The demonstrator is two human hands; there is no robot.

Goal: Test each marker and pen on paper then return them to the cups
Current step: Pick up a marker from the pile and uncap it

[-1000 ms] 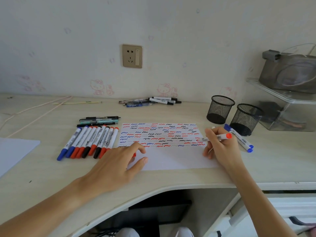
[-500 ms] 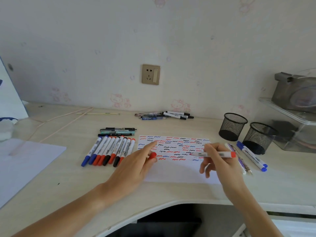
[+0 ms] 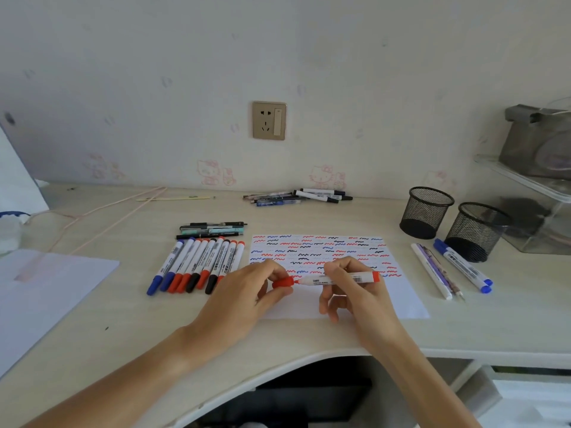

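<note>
My right hand (image 3: 358,291) holds a white marker with a red end (image 3: 355,278) level above the paper (image 3: 398,298), its red tip pointing left. My left hand (image 3: 247,299) pinches the red cap (image 3: 282,283) just off that tip. The paper carries rows of red, blue and black squiggles. Two black mesh cups (image 3: 425,211) (image 3: 475,231) stand at the right. A row of markers (image 3: 200,264) lies left of the paper, with dark pens (image 3: 213,230) above it.
Blue-capped markers (image 3: 463,265) and thin pens (image 3: 435,271) lie between the paper and the cups. More pens (image 3: 296,196) sit by the wall. A white sheet (image 3: 40,291) lies at the left. A clear shelf (image 3: 531,193) stands at the right.
My left hand picked up the red cap from the paper and brought it to the marker's tip. My right hand turned the marker level and moved it left over the paper.
</note>
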